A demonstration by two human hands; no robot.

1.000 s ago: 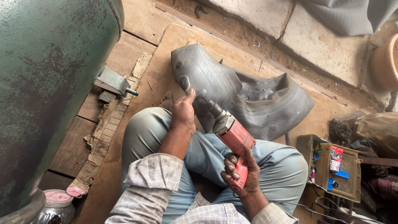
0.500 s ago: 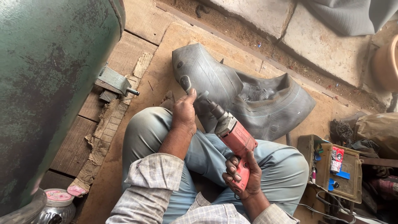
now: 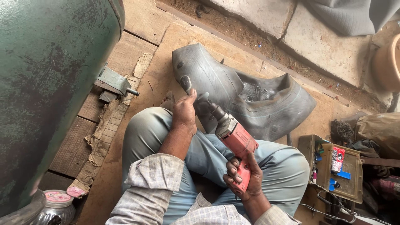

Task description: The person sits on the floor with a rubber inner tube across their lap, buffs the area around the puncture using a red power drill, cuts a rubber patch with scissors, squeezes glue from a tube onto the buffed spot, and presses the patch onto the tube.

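Observation:
I sit cross-legged on a wooden floor. My right hand [image 3: 243, 177] grips the handle of a red power drill [image 3: 233, 139] that points up and left. The drill's tip [image 3: 203, 100] rests against a deflated black rubber inner tube [image 3: 258, 100] lying over my knee and the floor. My left hand [image 3: 184, 112] presses on the tube's edge right beside the drill tip, with a small dark round patch [image 3: 186, 83] showing just above the fingers.
A large green metal tank [image 3: 50, 87] fills the left side, with a grey bracket [image 3: 114, 82] at its foot. A small pink-lidded tin [image 3: 58, 198] sits bottom left. An open box of small supplies [image 3: 333, 171] and a cable lie at right. Stone slabs run along the top.
The drill and both hands stay in nearly the same place. The drill has shifted only slightly against the tube.

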